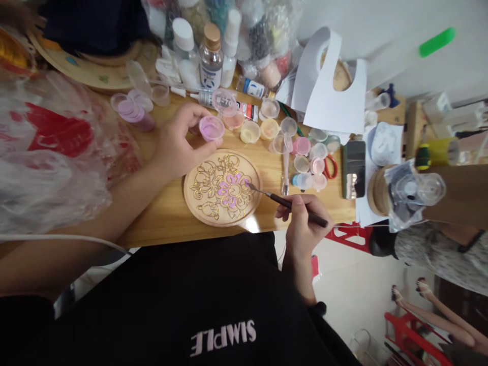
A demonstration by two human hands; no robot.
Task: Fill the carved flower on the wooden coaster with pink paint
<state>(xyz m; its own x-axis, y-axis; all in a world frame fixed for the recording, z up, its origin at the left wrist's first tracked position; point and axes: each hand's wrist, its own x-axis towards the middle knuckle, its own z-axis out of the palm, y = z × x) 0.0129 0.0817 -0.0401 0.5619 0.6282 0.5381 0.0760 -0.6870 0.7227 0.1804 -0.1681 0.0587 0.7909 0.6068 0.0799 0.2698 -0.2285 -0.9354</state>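
Note:
A round wooden board (194, 206) lies flat on the table, bearing a raised gold-lined flower design (234, 189) with several petals filled in pink-purple. My right hand (307, 223) grips a palette knife (280, 200) by its dark handle, and the thin metal tip meets a petal on the flower's right side. Just beyond the board's upper edge, my left hand (186, 140) holds a small clear cup (211, 128) of pink-purple paint between thumb and fingers. Some of the left fingers are hidden behind the cup.
Small cups of coloured paint (270, 129) crowd the table's back and right, near red-handled scissors (331, 166) and a phone (354, 170). Bottles (211, 61) stand behind. Plastic bags (57, 162) lie at left. Another person's legs (438, 310) show at lower right.

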